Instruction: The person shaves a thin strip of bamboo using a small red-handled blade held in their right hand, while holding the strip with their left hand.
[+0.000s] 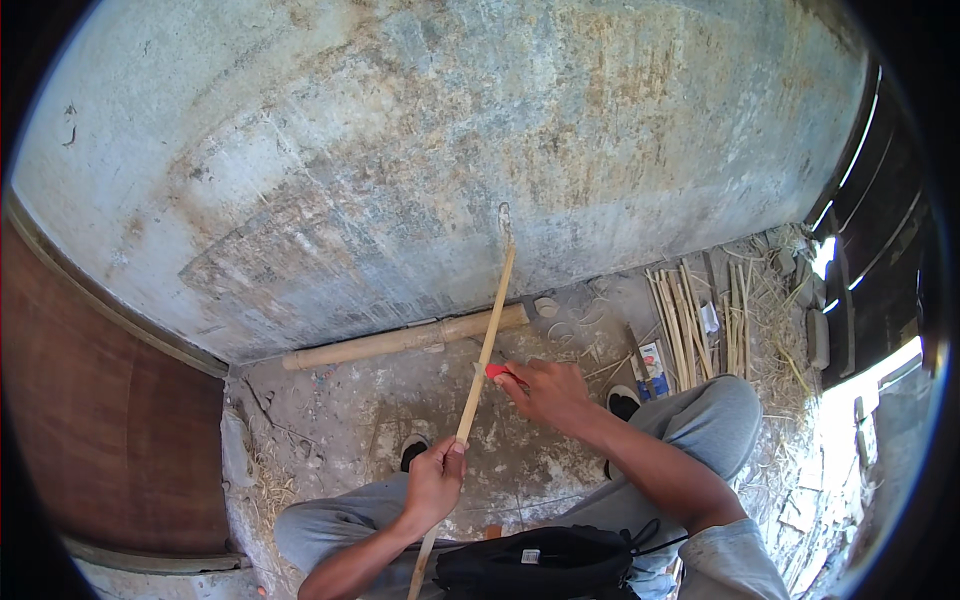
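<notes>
A long, pale bamboo strip (491, 325) slants up from my lap, its far tip against the stained wall beside a small worn hole. My left hand (435, 485) is closed around its lower part, thumb on top. In my right hand (550, 393) is a small red-handled knife (496, 370), held against the strip's right side above my left hand. Most of the knife is hidden by my fingers, and only a little of the blade shows at the strip.
A thick bamboo pole (400, 342) lies along the wall's foot. Several cut bamboo strips (682, 325) lie at right, near a long blade (640, 362) and a blue-and-white packet (655, 372). A black bag (535, 562) rests at my lap. Left stands a brown wooden panel (120, 400).
</notes>
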`<action>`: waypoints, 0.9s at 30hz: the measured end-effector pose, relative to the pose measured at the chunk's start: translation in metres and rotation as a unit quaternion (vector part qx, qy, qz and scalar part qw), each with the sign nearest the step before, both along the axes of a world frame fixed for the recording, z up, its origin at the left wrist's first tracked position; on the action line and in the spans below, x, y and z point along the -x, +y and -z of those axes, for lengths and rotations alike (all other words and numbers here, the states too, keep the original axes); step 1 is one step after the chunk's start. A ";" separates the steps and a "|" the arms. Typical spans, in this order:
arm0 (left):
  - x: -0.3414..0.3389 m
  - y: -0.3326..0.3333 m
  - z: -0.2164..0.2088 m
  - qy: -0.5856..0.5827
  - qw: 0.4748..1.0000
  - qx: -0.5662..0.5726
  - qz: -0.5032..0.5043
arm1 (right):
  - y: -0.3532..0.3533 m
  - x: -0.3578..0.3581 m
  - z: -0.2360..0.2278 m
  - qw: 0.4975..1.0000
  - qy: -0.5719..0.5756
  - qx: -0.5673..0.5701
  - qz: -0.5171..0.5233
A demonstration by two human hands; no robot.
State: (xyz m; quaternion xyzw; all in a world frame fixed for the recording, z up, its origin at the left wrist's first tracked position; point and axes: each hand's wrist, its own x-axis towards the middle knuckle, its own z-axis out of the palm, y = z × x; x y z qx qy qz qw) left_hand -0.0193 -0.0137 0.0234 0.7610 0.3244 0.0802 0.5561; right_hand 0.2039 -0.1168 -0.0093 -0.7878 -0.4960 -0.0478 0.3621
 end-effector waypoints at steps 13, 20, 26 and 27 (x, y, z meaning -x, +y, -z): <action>0.010 -0.004 0.005 0.016 1.000 -0.022 0.009 | 0.004 -0.015 0.000 0.999 0.010 0.023 0.022; 0.015 0.001 0.003 0.018 0.999 -0.027 0.022 | 0.005 -0.014 -0.003 0.999 0.011 0.042 0.028; 0.024 -0.008 0.000 0.038 0.999 -0.020 0.005 | 0.015 -0.035 0.016 0.975 0.096 0.144 0.141; 0.040 -0.025 0.003 0.028 0.997 -0.037 0.059 | -0.002 -0.080 0.032 0.957 0.128 0.146 0.217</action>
